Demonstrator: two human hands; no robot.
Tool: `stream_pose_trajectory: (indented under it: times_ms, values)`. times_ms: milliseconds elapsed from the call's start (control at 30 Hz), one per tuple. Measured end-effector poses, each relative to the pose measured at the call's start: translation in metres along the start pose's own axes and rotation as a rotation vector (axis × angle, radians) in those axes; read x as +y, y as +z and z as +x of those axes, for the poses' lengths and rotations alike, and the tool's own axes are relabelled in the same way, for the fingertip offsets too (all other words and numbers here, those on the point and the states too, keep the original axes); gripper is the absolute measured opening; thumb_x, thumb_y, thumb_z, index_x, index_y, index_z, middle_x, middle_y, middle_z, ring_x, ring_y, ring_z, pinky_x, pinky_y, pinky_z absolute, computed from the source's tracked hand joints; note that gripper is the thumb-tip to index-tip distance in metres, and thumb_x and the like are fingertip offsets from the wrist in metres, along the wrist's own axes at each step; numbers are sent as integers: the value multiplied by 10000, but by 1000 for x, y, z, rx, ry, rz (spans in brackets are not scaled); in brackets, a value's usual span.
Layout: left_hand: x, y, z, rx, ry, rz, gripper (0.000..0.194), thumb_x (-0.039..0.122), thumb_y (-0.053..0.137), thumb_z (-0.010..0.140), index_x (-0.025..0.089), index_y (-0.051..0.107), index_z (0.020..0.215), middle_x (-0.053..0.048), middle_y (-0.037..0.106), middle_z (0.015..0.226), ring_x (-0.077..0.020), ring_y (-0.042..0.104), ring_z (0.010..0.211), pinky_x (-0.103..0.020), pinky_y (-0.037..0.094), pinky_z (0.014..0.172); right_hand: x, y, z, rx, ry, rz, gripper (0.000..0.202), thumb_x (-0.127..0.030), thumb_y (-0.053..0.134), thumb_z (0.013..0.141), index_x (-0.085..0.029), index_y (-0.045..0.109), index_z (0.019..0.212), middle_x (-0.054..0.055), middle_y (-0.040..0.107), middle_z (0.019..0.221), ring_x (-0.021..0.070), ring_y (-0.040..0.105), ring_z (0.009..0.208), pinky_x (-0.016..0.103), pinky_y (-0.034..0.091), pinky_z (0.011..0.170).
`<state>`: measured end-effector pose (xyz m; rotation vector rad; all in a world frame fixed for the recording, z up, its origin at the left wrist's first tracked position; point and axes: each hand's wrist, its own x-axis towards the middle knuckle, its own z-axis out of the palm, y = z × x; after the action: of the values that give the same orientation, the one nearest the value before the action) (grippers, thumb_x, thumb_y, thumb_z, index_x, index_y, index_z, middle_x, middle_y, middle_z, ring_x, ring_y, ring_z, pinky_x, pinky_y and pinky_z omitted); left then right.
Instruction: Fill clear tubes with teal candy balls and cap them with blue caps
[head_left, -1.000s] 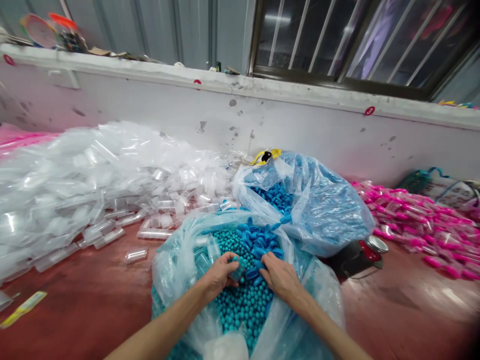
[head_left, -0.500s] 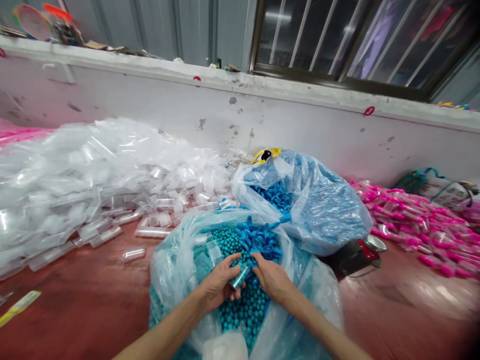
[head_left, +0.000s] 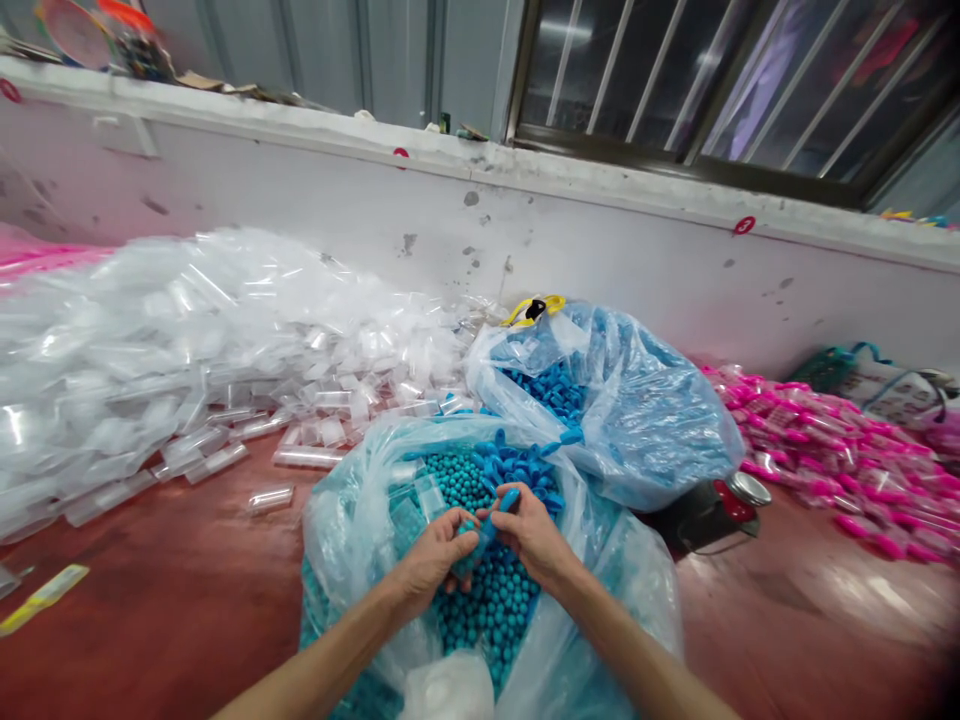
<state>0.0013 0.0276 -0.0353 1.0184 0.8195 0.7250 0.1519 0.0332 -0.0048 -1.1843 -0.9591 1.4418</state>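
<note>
My left hand [head_left: 429, 562] is closed around a clear plastic tube [head_left: 468, 542] with teal balls inside. Between the fingers of my right hand [head_left: 538, 538] is a blue plastic cap [head_left: 510, 498], held at the tube's upper end. Whether cap and tube touch is hidden by the fingers. Both hands are over an open clear bag [head_left: 337, 510] of loose teal balls [head_left: 491, 605]. More blue caps [head_left: 517, 462] lie on the balls just behind my hands, and clear tubes [head_left: 429, 497] lie in the bag to the left.
A big heap of clear tubes [head_left: 187, 350] spreads over the red table [head_left: 187, 590] at left. Behind the ball bag stands another bag [head_left: 660, 400] with blue caps. A dark container with a metal lid [head_left: 748, 488] and pink filled packs [head_left: 817, 430] lie at right.
My right hand has picked up a blue cap from the pile and brought it to the tube. The tube in my left hand has turned its end toward the cap.
</note>
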Motion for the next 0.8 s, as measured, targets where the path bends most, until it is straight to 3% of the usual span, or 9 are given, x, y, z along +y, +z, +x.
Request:
stream_pose_trajectory:
  times_ms: [67, 200, 400, 500, 700, 800]
  values:
    - [2, 0, -3, 25, -37, 55, 398, 456, 573, 670, 185, 400, 904, 66, 533, 569, -52, 473, 332, -126, 224, 270, 1, 6, 0, 2, 53, 139, 322, -215, 680, 548, -209, 462, 785, -62, 501, 628, 178, 603, 703, 254, 427, 592]
    - [0, 0, -5, 87, -66, 163, 406, 422, 591, 653, 175, 404, 916, 72, 529, 556, -39, 416, 278, -138, 206, 260, 5, 9, -1, 91, -67, 191, 303, -300, 706, 561, -200, 471, 726, -42, 530, 671, 154, 579, 701, 253, 424, 616]
    - [-1, 1, -10, -98, -112, -124, 427, 438, 607, 655, 187, 395, 928, 16, 577, 683, -99, 567, 427, -148, 316, 315, 11, -4, -10, -103, -155, -372, 116, -268, 614, 659, -180, 539, 674, -51, 507, 586, 93, 456, 529, 216, 378, 520]
    - [1, 0, -12, -81, -85, -148, 424, 437, 590, 680, 192, 385, 959, 17, 581, 679, -76, 533, 391, -136, 290, 298, 2, -16, -13, -115, -138, -522, 107, -276, 576, 695, -183, 547, 652, -75, 435, 486, 67, 374, 416, 190, 307, 409]
    - [4, 6, -12, -59, -72, -75, 502, 434, 599, 684, 194, 385, 1069, 7, 593, 722, -68, 527, 390, -134, 274, 291, -12, -2, -18, 52, -58, -104, 302, -459, 583, 677, -188, 531, 800, -72, 475, 472, 77, 403, 369, 185, 307, 338]
    - [7, 10, -14, -57, 16, -69, 488, 420, 598, 694, 199, 410, 1085, 0, 588, 760, -67, 540, 425, -135, 299, 314, -4, 4, -23, 33, -16, -127, 336, -454, 627, 642, -164, 561, 798, -80, 450, 441, 55, 363, 343, 174, 276, 329]
